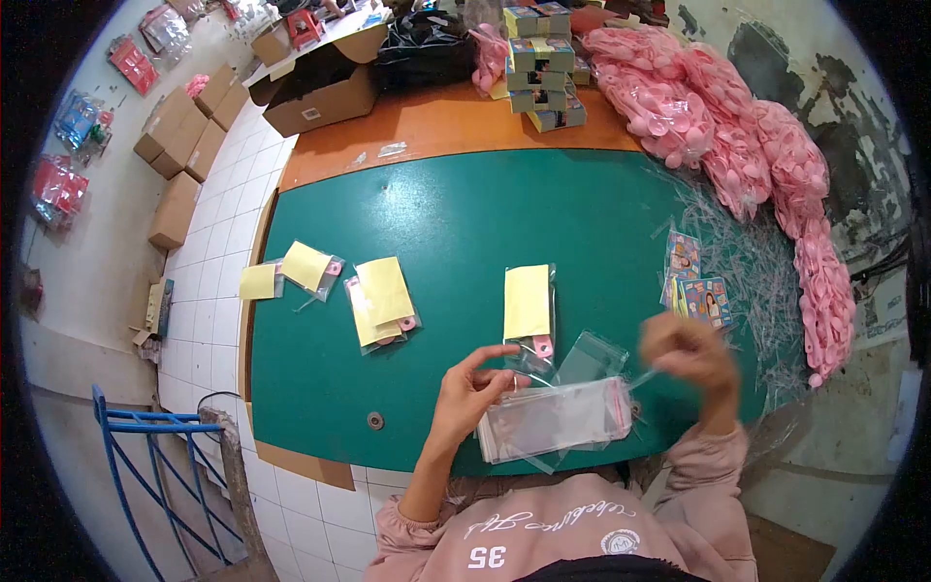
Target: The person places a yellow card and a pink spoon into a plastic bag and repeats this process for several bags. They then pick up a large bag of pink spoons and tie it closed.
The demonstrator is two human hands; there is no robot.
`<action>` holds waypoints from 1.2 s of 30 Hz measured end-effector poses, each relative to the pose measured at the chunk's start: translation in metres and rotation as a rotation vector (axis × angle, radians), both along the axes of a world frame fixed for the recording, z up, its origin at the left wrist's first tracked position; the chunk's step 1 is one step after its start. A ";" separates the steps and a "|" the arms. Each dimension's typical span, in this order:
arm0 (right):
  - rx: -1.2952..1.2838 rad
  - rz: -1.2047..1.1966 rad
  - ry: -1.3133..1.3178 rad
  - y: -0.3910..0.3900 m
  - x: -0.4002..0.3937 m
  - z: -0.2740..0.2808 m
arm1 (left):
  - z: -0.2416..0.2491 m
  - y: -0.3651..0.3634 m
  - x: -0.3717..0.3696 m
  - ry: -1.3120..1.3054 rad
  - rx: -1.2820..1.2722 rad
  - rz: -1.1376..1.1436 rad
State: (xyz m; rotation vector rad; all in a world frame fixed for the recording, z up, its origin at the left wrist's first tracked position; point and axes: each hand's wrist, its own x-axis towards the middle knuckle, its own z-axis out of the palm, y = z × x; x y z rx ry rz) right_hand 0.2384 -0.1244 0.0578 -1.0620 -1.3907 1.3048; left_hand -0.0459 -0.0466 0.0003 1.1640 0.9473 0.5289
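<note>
My left hand (470,393) is at the left end of a stack of clear plastic bags (562,417), its thumb and index finger apart beside the lower end of a bagged yellow card (527,303) with a pink item. My right hand (693,359), blurred by motion, is closed, and a thin clear strip (643,378) sticks out from its fingertips, right of the stack. Another clear bag (592,357) lies just above the stack. Further left are more bagged yellow cards (383,291). Colourful printed cards (705,299) lie beyond my right hand.
Clear plastic strips (747,262) are heaped on the right of the green table (446,213). Bundles of pink items (718,116) line the right edge. Stacked card packs (540,63) and an open cardboard box (325,97) stand at the back. A metal ring (375,420) lies front left.
</note>
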 end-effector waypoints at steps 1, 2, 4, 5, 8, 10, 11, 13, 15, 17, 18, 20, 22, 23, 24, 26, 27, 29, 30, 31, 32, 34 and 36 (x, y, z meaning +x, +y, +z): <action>-0.052 -0.086 -0.052 -0.004 0.032 0.016 | -0.001 0.000 -0.002 0.030 0.030 -0.044; -0.028 -0.209 -0.249 -0.010 0.068 0.023 | -0.001 0.000 -0.002 -0.007 -0.002 -0.043; 0.045 -0.569 -0.863 -0.031 0.154 0.009 | -0.006 0.000 -0.005 -0.018 -0.004 -0.066; 0.250 -0.776 -1.417 -0.038 0.193 -0.008 | -0.008 0.001 -0.004 -0.034 -0.007 -0.085; -0.475 -0.863 -1.961 -0.061 0.186 -0.016 | -0.008 0.002 -0.002 -0.047 -0.039 -0.092; 0.176 -0.622 -1.385 -0.011 0.073 0.011 | 0.004 0.004 0.006 -0.083 -0.065 -0.071; 0.222 -0.427 -1.088 0.007 0.023 0.017 | 0.009 0.009 0.012 -0.118 -0.085 -0.066; 0.206 -0.112 -0.842 0.029 -0.037 -0.006 | 0.012 0.017 0.024 -0.201 -0.075 -0.074; 0.278 -0.130 -0.976 0.043 -0.072 -0.018 | 0.018 0.024 0.028 -0.277 -0.074 -0.084; 0.321 -0.200 -0.927 0.056 -0.077 -0.040 | 0.028 0.031 0.031 -0.274 -0.032 -0.116; 0.368 -0.267 -0.878 0.063 -0.077 -0.046 | 0.030 0.035 0.029 -0.283 -0.012 -0.151; 0.357 -0.292 -0.715 0.066 -0.071 -0.049 | 0.028 0.047 0.020 -0.219 -0.035 -0.224; 0.311 -0.342 -0.540 0.065 -0.066 -0.051 | 0.021 0.050 0.015 -0.164 -0.082 -0.280; 0.301 -0.342 -0.541 0.064 -0.065 -0.052 | 0.021 0.048 0.016 -0.165 -0.091 -0.282; 0.297 -0.344 -0.522 0.064 -0.064 -0.053 | 0.023 0.046 0.018 -0.003 0.075 -0.257; 0.292 -0.345 -0.500 0.064 -0.063 -0.056 | 0.022 0.043 0.023 0.161 0.240 -0.231; 0.261 -0.318 -0.511 0.064 -0.061 -0.058 | 0.018 0.040 0.027 0.175 0.438 -0.247; 0.230 -0.282 -0.518 0.064 -0.060 -0.058 | 0.008 0.039 0.030 0.192 0.631 -0.255; 0.210 -0.268 -0.510 0.063 -0.060 -0.054 | 0.001 0.041 0.031 0.226 0.686 -0.254; 0.191 -0.256 -0.503 0.063 -0.059 -0.053 | -0.002 0.042 0.031 0.258 0.742 -0.255; 0.200 -0.256 -0.504 0.064 -0.055 -0.057 | -0.001 0.043 0.030 0.263 0.707 -0.202; 0.075 -0.194 -0.346 0.064 -0.049 -0.069 | -0.001 0.046 0.030 0.262 0.704 -0.170; 0.016 -0.184 -0.210 0.066 -0.050 -0.074 | -0.001 0.045 0.029 0.263 0.677 -0.147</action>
